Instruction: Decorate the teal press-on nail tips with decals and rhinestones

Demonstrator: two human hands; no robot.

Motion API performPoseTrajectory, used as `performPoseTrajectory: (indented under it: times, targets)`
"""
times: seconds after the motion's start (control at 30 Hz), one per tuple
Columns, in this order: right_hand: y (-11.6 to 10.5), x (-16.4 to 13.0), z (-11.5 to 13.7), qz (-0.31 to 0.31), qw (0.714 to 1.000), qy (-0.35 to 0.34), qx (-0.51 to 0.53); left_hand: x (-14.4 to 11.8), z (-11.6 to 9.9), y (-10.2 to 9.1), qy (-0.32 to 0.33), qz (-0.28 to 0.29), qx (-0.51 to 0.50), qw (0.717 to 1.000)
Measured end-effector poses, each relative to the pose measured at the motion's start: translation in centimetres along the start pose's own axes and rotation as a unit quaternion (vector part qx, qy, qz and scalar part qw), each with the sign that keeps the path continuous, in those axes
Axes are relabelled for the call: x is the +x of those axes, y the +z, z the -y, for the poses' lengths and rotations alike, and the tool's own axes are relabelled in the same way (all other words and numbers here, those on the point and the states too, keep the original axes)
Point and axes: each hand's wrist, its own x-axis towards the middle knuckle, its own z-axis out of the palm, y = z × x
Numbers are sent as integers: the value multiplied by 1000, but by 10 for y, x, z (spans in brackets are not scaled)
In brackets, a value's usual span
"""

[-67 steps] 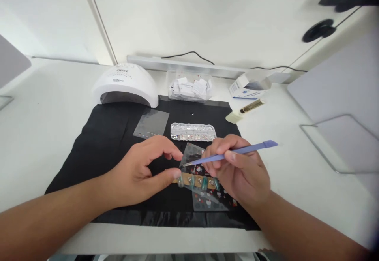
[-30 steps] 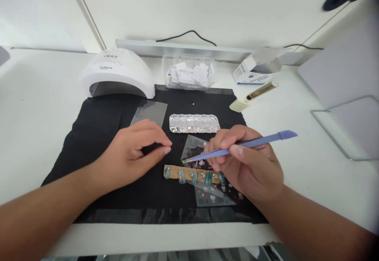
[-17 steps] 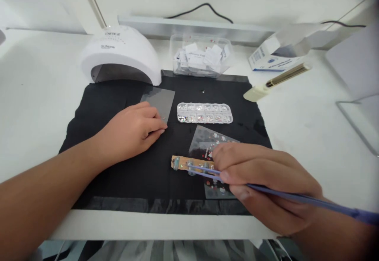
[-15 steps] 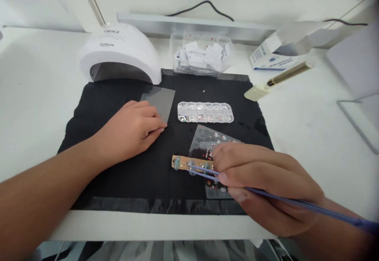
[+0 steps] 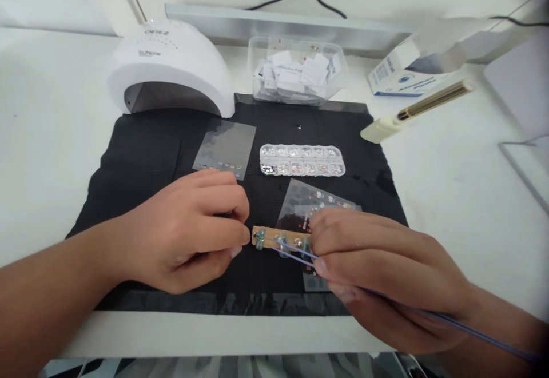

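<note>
My right hand (image 5: pixel 386 269) pinches purple tweezers (image 5: pixel 295 251), whose slightly parted points lie over a narrow wooden strip (image 5: pixel 270 237). Glossy blue-green false nails (image 5: pixel 259 239) sit in a row across the strip; my right fingers hide its right end. At the strip's left end, my left hand (image 5: pixel 193 226) is closed with thumb and forefinger together; whether anything is between them I cannot make out. Clear sticker sheets (image 5: pixel 295 195) with small red and white designs lie partly beneath the strip and my right hand.
A rhinestone case (image 5: pixel 302 160) and another clear sheet (image 5: pixel 227 143) lie on the black mat (image 5: pixel 141 143). Behind stand a white nail lamp (image 5: pixel 171 63) and a clear tub (image 5: pixel 295 95) of paper packets. A gold-capped bottle (image 5: pixel 381 129) and a white box (image 5: pixel 397 75) are at right.
My left hand has moved from the clear sheet, down and right, to the strip's left end. The tweezers stay over the strip. The whole view has shifted slightly.
</note>
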Motion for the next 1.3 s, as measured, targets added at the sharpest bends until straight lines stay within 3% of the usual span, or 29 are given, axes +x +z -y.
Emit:
performPoseTrajectory:
  times: [0.13, 0.47, 1.3]
  targets:
    - [1, -2, 1, -17, 1000, 9, -2, 1, 0, 3, 0, -2, 1, 1000]
    - [-2, -2, -1, 8, 1000, -15, -14, 2, -1, 8, 3, -5, -28, 1000]
    - [-4, 3, 0, 13, 999, -17, -40, 6, 1, 10, 15, 13, 9, 1000]
